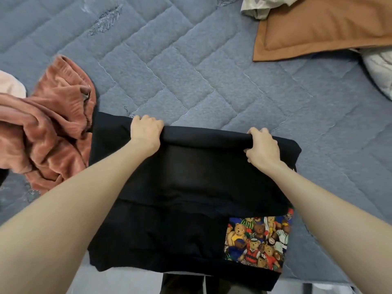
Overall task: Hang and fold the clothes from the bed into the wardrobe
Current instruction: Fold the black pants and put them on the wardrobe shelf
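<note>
Grip: left hand (146, 132), right hand (263, 145) on black garment (180, 187) (fingertips hidden).

No text, number or brand mark is readable, not even on the bear-print patch (257, 238) of the black garment (180, 187).

A home bedroom: quilted blue bedspread (191, 66), brown pillow (322, 28), loose clothes (53, 124).

A bed (191, 71) under a blue-grey quilted cover carries a black garment (191, 198), partly folded at the near edge, a teddy-bear patch (256, 238) at its near right corner. A crumpled rust velvet garment (55, 128) lies against its left side, beside a pale pink piece (10, 85). A tan pillow (322, 28) and pale crumpled cloth (258, 9) lie far right.
</note>
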Available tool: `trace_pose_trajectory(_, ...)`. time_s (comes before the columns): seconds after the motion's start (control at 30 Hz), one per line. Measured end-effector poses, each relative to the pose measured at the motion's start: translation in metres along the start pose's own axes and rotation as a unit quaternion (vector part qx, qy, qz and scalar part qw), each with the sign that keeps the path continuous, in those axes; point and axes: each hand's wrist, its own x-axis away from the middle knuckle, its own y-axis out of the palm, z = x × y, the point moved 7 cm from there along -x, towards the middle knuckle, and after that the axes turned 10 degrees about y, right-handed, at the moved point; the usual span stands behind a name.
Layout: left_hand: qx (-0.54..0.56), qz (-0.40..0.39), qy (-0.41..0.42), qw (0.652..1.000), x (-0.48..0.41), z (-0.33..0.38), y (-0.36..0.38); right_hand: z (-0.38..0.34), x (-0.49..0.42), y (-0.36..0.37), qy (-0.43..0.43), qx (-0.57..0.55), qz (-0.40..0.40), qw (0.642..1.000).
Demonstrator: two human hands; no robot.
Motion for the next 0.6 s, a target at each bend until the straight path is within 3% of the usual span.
trace_pose_trajectory(0.13, -0.031, 0.044, 0.044, 0.998, 0.009, -0.007, -0.043, -0.01, 0.01, -0.053, -0.04, -0.024, 0.067, 0.997)
trace_pose_trajectory(0.37, -0.018, 0.254, 0.049, 0.966, 0.034, -0.011, -0.123, -0.029, 0.021, -0.149, -0.089, -0.07, 0.245, 0.963)
trace_pose_trajectory(0.47, -0.026, 0.309, 0.062, 0.949, 0.061, 0.005, -0.115, -0.014, 0.046, -0.145, -0.091, -0.073, 0.28, 0.953)
trace_pose_trajectory(0.6, -0.005, 0.294, 0.073, 0.953, 0.107, 0.042, -0.066, 0.028, 0.091, -0.099, -0.054, -0.048, 0.259, 0.963)
